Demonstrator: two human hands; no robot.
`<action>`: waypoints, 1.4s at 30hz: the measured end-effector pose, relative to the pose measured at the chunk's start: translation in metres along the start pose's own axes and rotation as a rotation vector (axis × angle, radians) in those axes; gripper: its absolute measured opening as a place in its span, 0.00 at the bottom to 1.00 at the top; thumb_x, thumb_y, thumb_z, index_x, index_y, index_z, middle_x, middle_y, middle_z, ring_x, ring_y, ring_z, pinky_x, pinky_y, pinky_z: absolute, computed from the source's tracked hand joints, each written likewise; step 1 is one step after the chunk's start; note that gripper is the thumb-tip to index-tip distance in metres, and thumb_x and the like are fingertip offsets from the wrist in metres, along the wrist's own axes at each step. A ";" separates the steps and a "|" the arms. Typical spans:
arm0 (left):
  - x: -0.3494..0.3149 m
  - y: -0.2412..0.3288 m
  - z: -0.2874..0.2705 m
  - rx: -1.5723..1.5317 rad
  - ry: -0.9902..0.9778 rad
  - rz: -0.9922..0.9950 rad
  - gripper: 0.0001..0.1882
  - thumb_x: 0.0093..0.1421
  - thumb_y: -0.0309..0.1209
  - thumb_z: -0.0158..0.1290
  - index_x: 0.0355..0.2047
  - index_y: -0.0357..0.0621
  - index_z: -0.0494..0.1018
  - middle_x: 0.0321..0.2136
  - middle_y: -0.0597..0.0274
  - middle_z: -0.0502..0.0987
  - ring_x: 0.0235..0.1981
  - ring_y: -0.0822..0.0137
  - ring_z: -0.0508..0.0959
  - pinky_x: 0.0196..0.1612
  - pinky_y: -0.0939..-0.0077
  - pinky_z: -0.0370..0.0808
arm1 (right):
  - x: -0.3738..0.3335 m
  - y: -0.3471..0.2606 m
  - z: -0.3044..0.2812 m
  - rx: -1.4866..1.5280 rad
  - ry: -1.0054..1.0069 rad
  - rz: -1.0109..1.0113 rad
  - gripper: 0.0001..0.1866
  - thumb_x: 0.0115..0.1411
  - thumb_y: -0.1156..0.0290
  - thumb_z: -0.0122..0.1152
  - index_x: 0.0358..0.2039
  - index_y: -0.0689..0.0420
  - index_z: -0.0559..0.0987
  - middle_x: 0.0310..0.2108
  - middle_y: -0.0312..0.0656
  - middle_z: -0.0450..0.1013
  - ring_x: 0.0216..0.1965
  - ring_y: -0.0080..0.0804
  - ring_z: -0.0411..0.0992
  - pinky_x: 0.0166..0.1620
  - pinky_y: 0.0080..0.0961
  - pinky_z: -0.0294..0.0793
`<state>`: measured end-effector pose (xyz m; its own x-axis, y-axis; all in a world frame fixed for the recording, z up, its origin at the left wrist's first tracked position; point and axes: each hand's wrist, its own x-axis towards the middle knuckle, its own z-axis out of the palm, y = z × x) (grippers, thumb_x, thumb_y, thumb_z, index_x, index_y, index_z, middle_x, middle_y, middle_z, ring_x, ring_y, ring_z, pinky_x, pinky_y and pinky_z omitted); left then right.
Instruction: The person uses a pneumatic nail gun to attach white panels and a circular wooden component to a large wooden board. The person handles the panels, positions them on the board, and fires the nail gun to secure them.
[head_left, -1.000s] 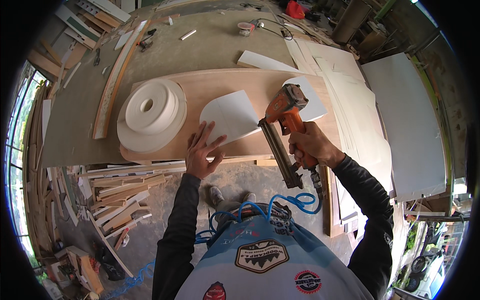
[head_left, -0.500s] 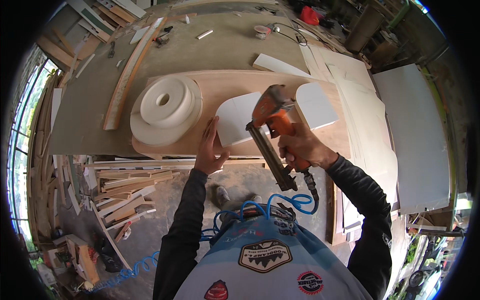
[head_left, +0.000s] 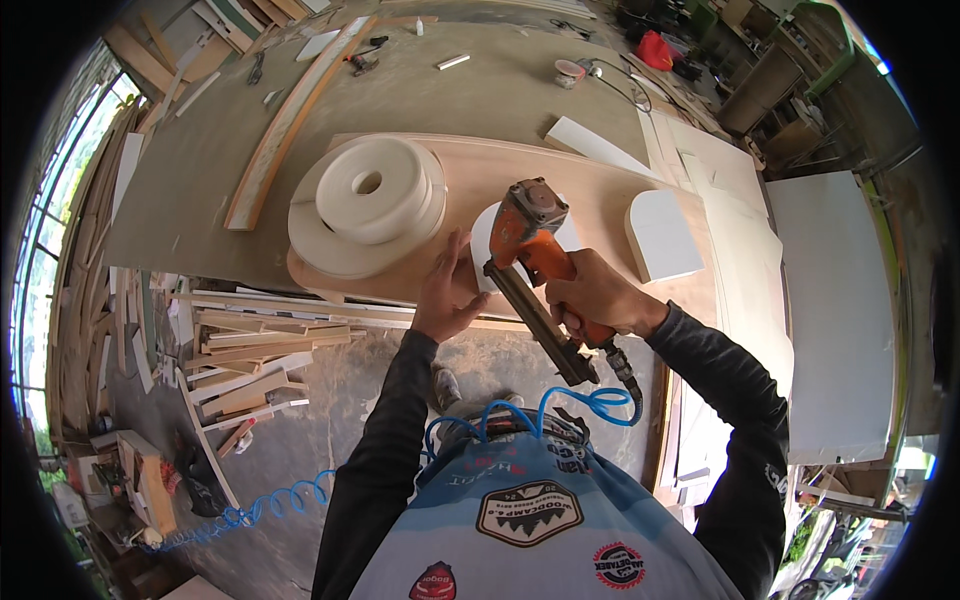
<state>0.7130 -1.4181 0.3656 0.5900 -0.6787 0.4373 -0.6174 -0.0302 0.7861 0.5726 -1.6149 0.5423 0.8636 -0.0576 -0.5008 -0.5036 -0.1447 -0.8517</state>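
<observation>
My right hand is wrapped round the handle of an orange pneumatic nail gun, its long dark magazine slanting down toward me. A blue coiled air hose runs from the tool's handle past my waist. Behind the nail gun, and partly hidden by it, a white block with a rounded corner lies on the light wooden board. Just left of that block, at the board's near edge, is my left hand, fingers stretched out and holding nothing; whether it touches the block is hard to tell.
Stacked cream discs with a centre hole sit on the board's left part. Another rounded white block lies at its right. Beyond are a white strip, a long wooden rail and a corded tool. Offcuts are piled below left.
The whole scene has shifted rightward as the view turned. The nail gun now covers more of the nearer white block, with my right hand still gripping it. My left hand stays beside that block.
</observation>
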 end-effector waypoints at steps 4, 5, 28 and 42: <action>0.002 0.001 -0.001 0.020 0.018 0.018 0.58 0.48 0.26 0.64 0.74 0.40 0.41 0.65 0.43 0.65 0.64 0.44 0.68 0.67 0.56 0.64 | -0.001 -0.003 -0.001 -0.015 -0.001 0.010 0.17 0.60 0.78 0.53 0.48 0.72 0.65 0.19 0.43 0.73 0.14 0.25 0.70 0.16 0.26 0.72; 0.002 0.002 -0.001 0.013 0.017 0.014 0.58 0.47 0.26 0.64 0.74 0.40 0.41 0.65 0.42 0.65 0.64 0.43 0.67 0.67 0.55 0.64 | -0.001 -0.002 -0.001 -0.017 -0.004 0.012 0.17 0.60 0.78 0.53 0.48 0.72 0.65 0.19 0.43 0.73 0.14 0.25 0.70 0.16 0.26 0.72; -0.003 0.001 0.000 -0.057 0.015 -0.007 0.57 0.48 0.30 0.65 0.72 0.34 0.42 0.63 0.42 0.67 0.62 0.43 0.69 0.65 0.55 0.66 | 0.020 -0.012 -0.001 -0.054 0.090 -0.019 0.13 0.58 0.75 0.56 0.41 0.71 0.73 0.18 0.42 0.74 0.12 0.23 0.70 0.16 0.24 0.76; -0.004 0.000 -0.001 -0.091 -0.008 -0.063 0.58 0.48 0.32 0.66 0.72 0.33 0.42 0.61 0.39 0.67 0.62 0.42 0.67 0.65 0.54 0.65 | 0.031 -0.013 -0.002 -0.054 0.112 -0.024 0.14 0.62 0.76 0.52 0.46 0.67 0.68 0.21 0.42 0.74 0.15 0.24 0.72 0.17 0.22 0.73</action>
<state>0.7115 -1.4148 0.3641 0.6219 -0.6833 0.3826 -0.5290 -0.0062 0.8486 0.6058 -1.6164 0.5380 0.8740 -0.1629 -0.4578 -0.4837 -0.2006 -0.8519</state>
